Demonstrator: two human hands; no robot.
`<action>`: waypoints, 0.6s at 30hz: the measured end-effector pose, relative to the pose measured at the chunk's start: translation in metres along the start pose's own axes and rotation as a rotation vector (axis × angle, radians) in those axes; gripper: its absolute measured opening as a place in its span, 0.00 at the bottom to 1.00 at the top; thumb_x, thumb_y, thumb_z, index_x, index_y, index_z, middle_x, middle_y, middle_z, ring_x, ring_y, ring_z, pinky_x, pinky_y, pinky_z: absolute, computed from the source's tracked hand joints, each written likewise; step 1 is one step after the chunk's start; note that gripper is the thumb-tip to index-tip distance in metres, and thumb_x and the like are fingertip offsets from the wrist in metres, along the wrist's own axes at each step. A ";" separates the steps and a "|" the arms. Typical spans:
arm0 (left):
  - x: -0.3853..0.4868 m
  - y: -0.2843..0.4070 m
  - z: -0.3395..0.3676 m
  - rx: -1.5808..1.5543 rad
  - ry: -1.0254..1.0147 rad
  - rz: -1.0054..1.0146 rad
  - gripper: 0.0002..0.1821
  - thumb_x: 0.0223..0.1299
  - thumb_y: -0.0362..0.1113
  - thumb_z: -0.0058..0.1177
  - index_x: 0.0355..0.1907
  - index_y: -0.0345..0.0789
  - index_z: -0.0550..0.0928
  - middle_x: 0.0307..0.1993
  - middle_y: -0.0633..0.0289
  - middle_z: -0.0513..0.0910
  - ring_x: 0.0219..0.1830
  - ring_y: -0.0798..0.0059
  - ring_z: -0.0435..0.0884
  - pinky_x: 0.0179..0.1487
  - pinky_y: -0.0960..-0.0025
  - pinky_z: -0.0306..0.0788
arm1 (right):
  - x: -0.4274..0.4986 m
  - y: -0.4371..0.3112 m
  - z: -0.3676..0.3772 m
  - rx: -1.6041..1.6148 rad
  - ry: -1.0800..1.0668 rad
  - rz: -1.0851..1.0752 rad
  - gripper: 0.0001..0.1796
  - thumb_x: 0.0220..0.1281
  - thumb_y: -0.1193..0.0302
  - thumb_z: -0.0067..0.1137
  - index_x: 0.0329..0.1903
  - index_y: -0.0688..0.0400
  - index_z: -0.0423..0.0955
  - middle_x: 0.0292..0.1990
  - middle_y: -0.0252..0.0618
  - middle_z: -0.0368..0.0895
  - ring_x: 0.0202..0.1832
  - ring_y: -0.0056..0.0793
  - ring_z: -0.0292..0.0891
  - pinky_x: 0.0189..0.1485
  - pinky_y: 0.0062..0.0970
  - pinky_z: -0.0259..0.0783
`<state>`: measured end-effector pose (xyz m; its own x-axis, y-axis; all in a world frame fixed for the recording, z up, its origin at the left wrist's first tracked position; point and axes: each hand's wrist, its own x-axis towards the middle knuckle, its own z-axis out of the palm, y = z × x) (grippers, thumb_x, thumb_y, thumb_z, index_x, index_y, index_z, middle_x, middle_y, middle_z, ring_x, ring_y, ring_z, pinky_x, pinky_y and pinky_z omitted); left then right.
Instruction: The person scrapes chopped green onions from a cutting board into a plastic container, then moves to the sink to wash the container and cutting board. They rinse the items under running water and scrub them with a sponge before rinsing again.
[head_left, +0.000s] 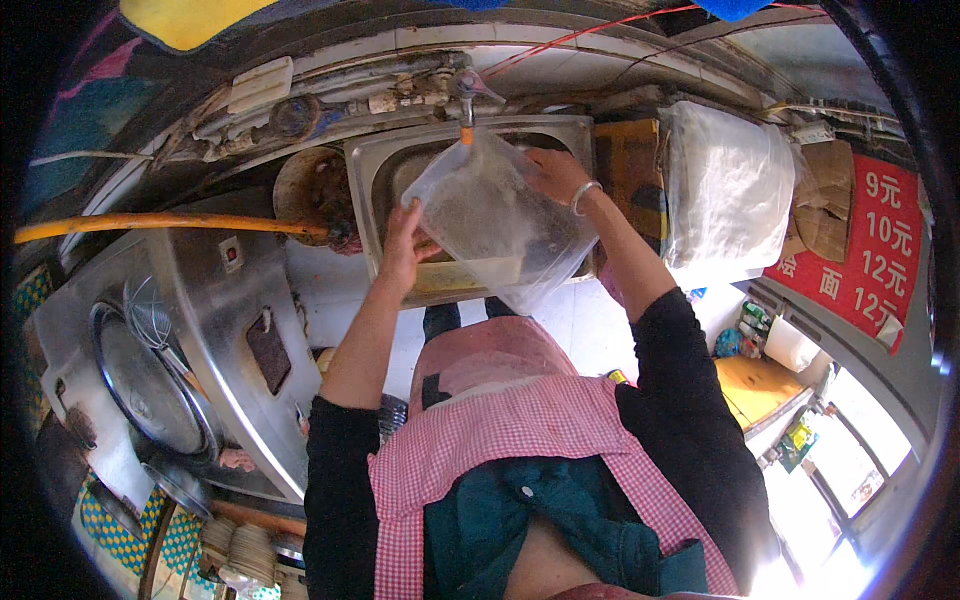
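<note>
A clear plastic bag or sheet (487, 202) is spread between my hands over the metal sink (358, 161). My left hand (409, 244) grips its left edge, thumb on the rim. My right hand (555, 176), with a bracelet at the wrist, is at its upper right edge; the fingertips are partly hidden. The plastic's upper corner lies just below the tap (467, 112), which has an orange piece at its outlet. Its lower corner hangs past the sink's front edge. A pale yellowish rectangular thing (465, 276) lies in the front of the sink, partly seen through the plastic.
Right of the sink stand a yellow-brown box (630, 165) and a plastic-wrapped white stack (727, 187). A round rusty container (307, 187) and an orange hose (172, 222) are on the left. A large pan (150, 382) and a wire whisk (154, 322) lie at a metal stove unit.
</note>
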<state>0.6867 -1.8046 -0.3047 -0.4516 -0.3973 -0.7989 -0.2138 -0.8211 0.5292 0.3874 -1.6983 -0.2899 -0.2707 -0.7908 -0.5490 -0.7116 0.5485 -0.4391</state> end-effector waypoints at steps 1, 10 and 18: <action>0.012 0.005 -0.007 0.005 0.003 -0.002 0.37 0.66 0.61 0.57 0.71 0.46 0.66 0.64 0.58 0.73 0.62 0.60 0.77 0.59 0.49 0.74 | 0.007 -0.004 -0.004 -0.003 -0.015 -0.047 0.26 0.61 0.68 0.64 0.63 0.56 0.76 0.51 0.51 0.86 0.54 0.50 0.82 0.57 0.44 0.75; 0.057 0.014 -0.029 0.133 -0.249 -0.056 0.32 0.59 0.41 0.67 0.66 0.41 0.74 0.51 0.62 0.83 0.51 0.65 0.84 0.50 0.58 0.79 | 0.063 -0.021 -0.009 -0.347 0.122 -0.278 0.16 0.68 0.67 0.52 0.54 0.49 0.81 0.49 0.50 0.85 0.52 0.52 0.82 0.53 0.50 0.78; 0.032 -0.010 -0.026 0.053 0.083 0.033 0.34 0.59 0.32 0.63 0.69 0.43 0.71 0.51 0.60 0.83 0.49 0.65 0.84 0.44 0.60 0.81 | 0.022 -0.071 -0.068 -0.202 0.503 -0.386 0.14 0.67 0.72 0.55 0.52 0.57 0.81 0.44 0.48 0.87 0.45 0.47 0.86 0.46 0.40 0.81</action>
<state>0.6965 -1.8198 -0.3431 -0.3859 -0.4580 -0.8008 -0.2469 -0.7851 0.5680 0.3876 -1.7729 -0.2229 -0.2070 -0.9775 0.0410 -0.9123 0.1777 -0.3689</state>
